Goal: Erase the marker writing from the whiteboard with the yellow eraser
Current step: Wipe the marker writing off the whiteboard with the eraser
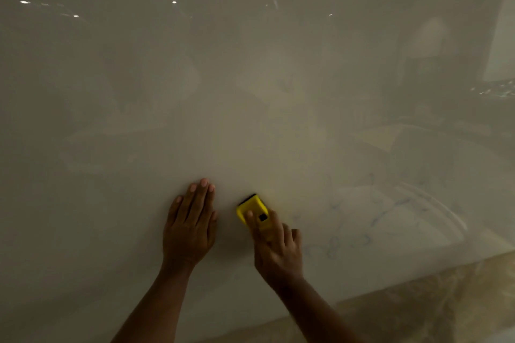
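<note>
A large glossy whiteboard (pixel 250 106) fills almost the whole view. My right hand (pixel 278 250) grips the yellow eraser (pixel 252 207), which has a dark felt edge at its top and lies pressed against the board. My left hand (pixel 191 228) rests flat on the board just left of the eraser, fingers together and pointing up, holding nothing. Faint bluish marker traces (pixel 359 228) remain on the board to the right of my right hand.
The whiteboard's lower edge runs diagonally at the bottom right, with a beige marbled floor (pixel 446 303) beyond it. Ceiling lights and room shapes reflect in the board's upper part.
</note>
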Motion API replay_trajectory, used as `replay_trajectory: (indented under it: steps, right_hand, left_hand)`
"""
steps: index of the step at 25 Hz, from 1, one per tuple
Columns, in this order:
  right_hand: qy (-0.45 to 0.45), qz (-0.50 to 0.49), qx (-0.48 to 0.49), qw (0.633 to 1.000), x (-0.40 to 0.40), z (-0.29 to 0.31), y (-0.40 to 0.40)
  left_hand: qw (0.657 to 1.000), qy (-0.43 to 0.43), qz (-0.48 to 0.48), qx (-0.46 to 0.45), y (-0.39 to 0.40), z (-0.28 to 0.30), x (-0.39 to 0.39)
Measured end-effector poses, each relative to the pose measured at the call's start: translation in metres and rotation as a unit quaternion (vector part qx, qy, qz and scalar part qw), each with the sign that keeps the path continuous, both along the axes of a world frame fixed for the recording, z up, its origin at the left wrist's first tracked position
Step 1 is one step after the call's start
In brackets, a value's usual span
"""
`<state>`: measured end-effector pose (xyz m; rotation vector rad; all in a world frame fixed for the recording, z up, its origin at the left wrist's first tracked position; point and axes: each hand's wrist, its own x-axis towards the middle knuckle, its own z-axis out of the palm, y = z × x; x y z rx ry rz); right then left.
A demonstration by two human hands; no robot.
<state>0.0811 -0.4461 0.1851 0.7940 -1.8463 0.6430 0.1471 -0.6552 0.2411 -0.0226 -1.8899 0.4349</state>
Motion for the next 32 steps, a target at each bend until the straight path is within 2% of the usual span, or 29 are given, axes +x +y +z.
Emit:
replay_trajectory:
  steps: [1,2,3,4,5,6,7,8,10,11,13,14,15,16,17,19,20,22,23,24,25,27,28,29,30,32]
  right_hand:
    - [0.05,-0.003,0.05,0.997,-0.007,0.001,0.011]
    - [0.061,-0.014,0.062,0.996,-0.015,0.003,0.021]
    - [0.024,-0.028,0.025,0.999,-0.019,0.009,0.028]
    - [-0.049,-0.02,-0.056,0.997,-0.018,0.014,0.027]
    - [-0.116,-0.006,-0.145,0.982,-0.013,0.017,0.02]
    - [-0.144,-0.007,-0.183,0.973,-0.008,0.014,0.01]
    - [-0.125,-0.006,-0.155,0.98,-0.001,0.005,0.001]
    - [-0.052,0.003,-0.063,0.997,0.005,-0.007,-0.005]
    - [0.067,0.013,0.105,0.992,0.001,-0.022,0.004]
    - [0.07,-0.002,0.105,0.992,-0.007,-0.02,0.012]
    - [-0.038,-0.008,-0.03,0.999,-0.006,-0.008,0.016]
    - [-0.096,0.008,-0.091,0.991,-0.004,-0.006,0.009]
    - [-0.111,0.017,-0.106,0.988,0.0,-0.008,0.001]
    - [-0.077,0.024,-0.069,0.994,0.001,-0.012,-0.002]
    - [-0.003,0.024,-0.006,1.0,-0.003,-0.017,0.002]
    - [0.118,0.022,0.114,0.986,-0.018,-0.018,0.02]
    - [0.134,0.017,0.122,0.983,-0.026,-0.014,0.029]
    - [0.081,0.009,0.067,0.994,-0.031,-0.014,0.035]
    - [0.075,0.02,0.066,0.995,-0.028,-0.02,0.032]
    - [0.102,0.036,0.106,0.988,-0.025,-0.029,0.026]
    - [0.158,0.051,0.177,0.97,-0.024,-0.038,0.023]
    - [0.289,0.092,0.335,0.892,-0.032,-0.041,0.024]
    - [0.342,0.107,0.38,0.853,-0.039,-0.033,0.026]
    - [0.375,0.112,0.397,0.831,-0.046,-0.024,0.025]
    - [0.379,0.113,0.392,0.831,-0.049,-0.016,0.024]
    - [0.355,0.117,0.358,0.855,-0.045,-0.013,0.015]
  left_hand:
    - [1.0,-0.004,-0.002,-0.005,-0.002,0.002,0.001]
    - [1.0,-0.007,-0.004,-0.007,-0.003,0.003,0.003]
    - [1.0,-0.008,-0.006,-0.007,-0.003,0.003,0.003]
    - [1.0,-0.008,-0.008,-0.003,-0.003,0.001,0.002]
    - [1.0,-0.006,-0.008,0.003,-0.002,0.0,0.001]
    - [1.0,-0.003,-0.009,0.008,-0.001,-0.002,0.001]
    - [1.0,-0.001,-0.012,0.012,-0.001,-0.002,0.0]
    - [1.0,-0.001,-0.012,0.013,0.0,-0.002,0.0]
    - [1.0,-0.006,-0.012,0.014,-0.001,0.001,0.001]
    - [1.0,-0.007,-0.015,0.016,-0.001,0.0,0.001]
    - [1.0,-0.001,-0.017,0.017,0.001,-0.004,0.002]
    - [1.0,0.004,-0.017,0.021,0.001,-0.004,0.001]
    - [0.999,0.005,-0.021,0.028,0.001,-0.006,0.0]
    - [0.999,0.006,-0.024,0.029,0.001,-0.007,0.0]
    - [0.999,0.008,-0.023,0.025,0.0,-0.007,0.0]
    - [1.0,0.008,-0.022,0.019,-0.003,-0.008,0.0]
    - [0.999,0.009,-0.024,0.019,-0.003,-0.009,0.0]
    - [0.999,0.011,-0.027,0.018,-0.005,-0.012,0.0]
    - [1.0,0.01,-0.024,0.015,-0.006,-0.014,0.001]
    - [1.0,0.008,-0.022,0.011,-0.006,-0.015,0.001]
    - [1.0,0.005,-0.024,0.006,-0.007,-0.014,0.001]
    - [1.0,0.0,-0.03,0.004,-0.009,-0.015,0.002]
    - [1.0,-0.003,-0.029,0.002,-0.011,-0.016,0.003]
    - [1.0,-0.005,-0.026,-0.002,-0.012,-0.018,0.004]
    - [1.0,-0.006,-0.025,-0.005,-0.013,-0.019,0.004]
    - [0.999,-0.006,-0.032,-0.004,-0.014,-0.019,0.004]
